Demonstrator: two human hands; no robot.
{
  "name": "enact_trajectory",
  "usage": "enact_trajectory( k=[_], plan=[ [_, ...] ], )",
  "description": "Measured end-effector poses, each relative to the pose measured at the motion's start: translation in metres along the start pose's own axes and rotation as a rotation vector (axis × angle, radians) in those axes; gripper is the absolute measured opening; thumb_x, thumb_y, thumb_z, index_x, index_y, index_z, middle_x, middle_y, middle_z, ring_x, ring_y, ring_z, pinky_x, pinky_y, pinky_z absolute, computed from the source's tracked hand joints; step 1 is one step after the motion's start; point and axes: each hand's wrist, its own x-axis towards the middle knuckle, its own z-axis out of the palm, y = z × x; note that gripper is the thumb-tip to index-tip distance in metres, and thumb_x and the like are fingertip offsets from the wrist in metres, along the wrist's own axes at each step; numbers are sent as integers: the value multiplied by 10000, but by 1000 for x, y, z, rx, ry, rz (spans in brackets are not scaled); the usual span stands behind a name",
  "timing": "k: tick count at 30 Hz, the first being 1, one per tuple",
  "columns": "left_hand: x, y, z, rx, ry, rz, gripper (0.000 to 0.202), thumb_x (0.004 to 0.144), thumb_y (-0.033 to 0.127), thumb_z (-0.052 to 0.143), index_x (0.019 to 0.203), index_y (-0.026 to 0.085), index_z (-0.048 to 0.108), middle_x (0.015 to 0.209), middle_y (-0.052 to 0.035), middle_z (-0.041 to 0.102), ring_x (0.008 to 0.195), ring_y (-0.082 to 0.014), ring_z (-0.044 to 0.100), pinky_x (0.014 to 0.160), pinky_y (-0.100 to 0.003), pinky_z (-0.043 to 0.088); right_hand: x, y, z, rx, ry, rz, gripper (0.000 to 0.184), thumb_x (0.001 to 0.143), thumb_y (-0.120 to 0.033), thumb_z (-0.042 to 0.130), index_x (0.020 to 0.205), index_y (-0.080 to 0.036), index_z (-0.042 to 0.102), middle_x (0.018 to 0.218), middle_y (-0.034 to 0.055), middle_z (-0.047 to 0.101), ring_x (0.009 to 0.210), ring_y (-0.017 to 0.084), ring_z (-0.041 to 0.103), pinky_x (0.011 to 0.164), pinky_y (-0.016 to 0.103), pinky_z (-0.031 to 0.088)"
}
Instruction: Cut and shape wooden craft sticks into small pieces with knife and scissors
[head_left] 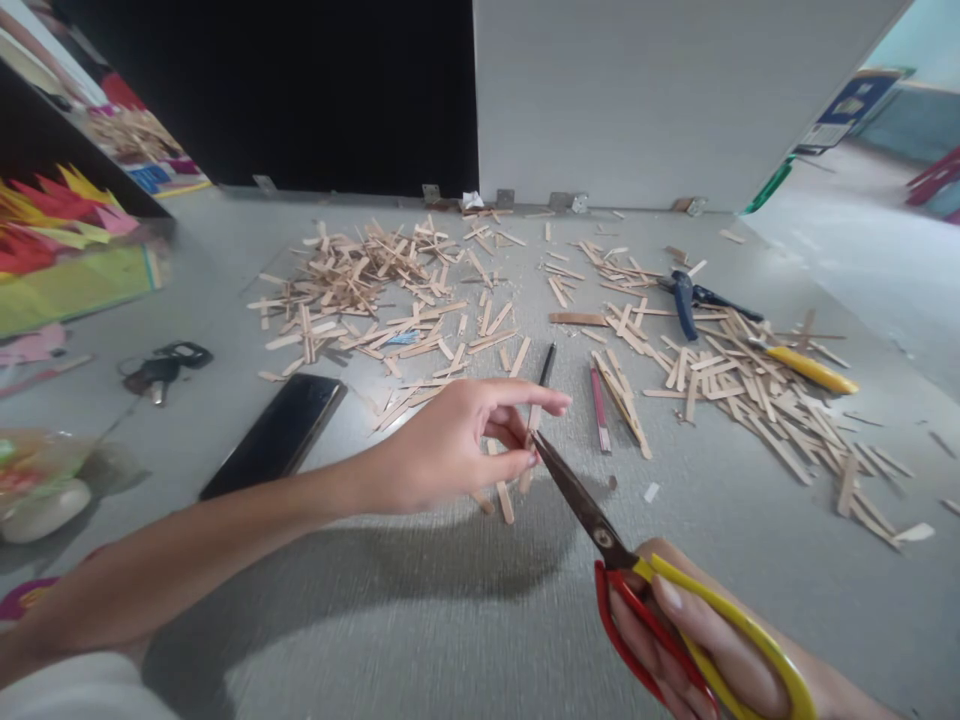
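My left hand point(457, 440) is closed in a pinch on a small wooden craft stick point(535, 418), held upright above the table. In my right hand point(697, 630) are scissors point(581, 505) with red and yellow handles, my fingers through the loops. The dark blades look nearly closed, and their tips reach the stick right at my left fingertips; whether they touch it I cannot tell. Below my left hand lie a few loose stick pieces point(504, 492). A dark pencil point(549, 362) lies just beyond the hand, with a dark pink slim object point(598, 408) to its right.
Heaped sticks point(360, 270) spread at the back left, others point(750, 390) at the right beside blue-handled pliers point(684, 300) and a yellow-handled tool point(814, 370). A phone point(274, 435) and keys point(159, 372) lie left. A black and white panel point(600, 100) stands behind.
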Motion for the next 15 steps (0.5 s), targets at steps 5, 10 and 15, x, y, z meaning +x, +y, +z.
enact_trajectory(
  k=[5, 10, 15],
  plan=[
    [-1, -1, 3, 31, 29, 35, 479, 905, 158, 703, 1375, 222, 772, 1136, -55, 819, 851, -143, 760, 836, -265, 617, -3, -5, 3, -56, 38, 24, 801, 814, -1051, 501, 705, -258, 460, 473, -78, 416, 329, 57, 346, 328, 182, 264],
    [-2, 0, 2, 40, 14, 18, 508, 905, 171, 716, 1407, 238, 763, 1094, -47, 820, 856, -149, 760, 818, -257, 621, -6, -2, 1, -105, 38, 60, 808, 831, -1053, 467, 682, -260, 428, 477, -72, 436, 336, 57, 371, 331, 185, 263],
    [-4, 1, 1, 26, -4, -2, 525, 912, 177, 716, 1429, 261, 755, 1064, -34, 819, 888, -159, 769, 822, -258, 631, -7, 5, -2, -95, 111, 92, 816, 786, -1067, 509, 720, -256, 448, 463, -94, 454, 340, 47, 353, 361, 183, 287]
  ],
)
